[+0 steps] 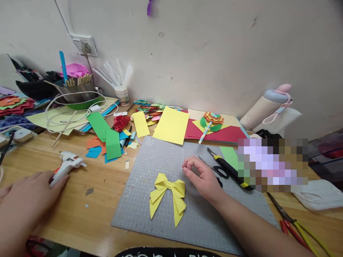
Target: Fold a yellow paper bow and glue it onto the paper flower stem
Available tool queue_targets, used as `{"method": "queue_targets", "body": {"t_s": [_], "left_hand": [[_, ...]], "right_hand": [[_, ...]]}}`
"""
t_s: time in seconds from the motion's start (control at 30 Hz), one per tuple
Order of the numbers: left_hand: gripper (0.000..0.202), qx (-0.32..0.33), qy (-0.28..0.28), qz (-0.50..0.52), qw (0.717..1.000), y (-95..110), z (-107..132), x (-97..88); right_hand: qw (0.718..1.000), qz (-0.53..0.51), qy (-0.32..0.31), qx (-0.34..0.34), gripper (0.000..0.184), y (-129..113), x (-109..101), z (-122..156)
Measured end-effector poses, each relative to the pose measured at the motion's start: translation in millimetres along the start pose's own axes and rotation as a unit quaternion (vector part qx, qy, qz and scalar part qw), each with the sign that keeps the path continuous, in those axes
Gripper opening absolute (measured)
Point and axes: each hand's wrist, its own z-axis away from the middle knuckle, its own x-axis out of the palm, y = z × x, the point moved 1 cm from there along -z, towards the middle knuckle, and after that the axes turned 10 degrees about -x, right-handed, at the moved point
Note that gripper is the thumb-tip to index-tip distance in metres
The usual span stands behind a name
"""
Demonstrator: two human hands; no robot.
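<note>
At the left, my left hand (34, 196) is closed round the handle of a white hot glue gun (70, 162), which rests on the wooden table with its nozzle to the right. A folded yellow paper bow (168, 187) lies on the grey cutting mat (134, 210), its two tails toward me. My right hand (202, 176) hovers just right of the bow, apart from it. Its fingers are curled in toward the thumb, and nothing shows between them. Behind it lie black scissors (221, 171) and a black and yellow utility knife (232, 171).
Yellow paper sheets (173, 125), green strips (107, 137) and a paper flower (213, 121) lie behind the mat. A metal bowl (77, 91) of sticks and a paper cup (122, 94) stand at the back left. Red- and yellow-handled tools (294, 225) lie at the right.
</note>
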Motion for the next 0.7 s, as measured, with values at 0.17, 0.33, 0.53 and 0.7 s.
{"method": "queue_targets", "body": {"t_s": [0.17,0.33,0.53,0.7], "left_hand": [[0.029,0.029,0.062,0.014,0.998,76.8,52.9,-6.5],[0.033,0.305,0.027,0.152,0.940,178.7,124.5,20.2],[0.018,0.443,-0.080,0.182,0.874,227.4,147.5,28.3],[0.022,0.350,-0.127,0.157,0.914,208.2,117.3,39.4]], "right_hand": [[0.998,-0.064,-0.009,0.021,0.017,-20.4,8.5,12.2],[0.911,-0.381,-0.072,0.137,0.037,-51.1,39.8,27.6],[0.809,-0.522,0.167,0.212,0.027,-51.9,42.8,22.9],[0.815,-0.494,0.230,0.198,0.025,-43.2,24.6,17.8]]}}
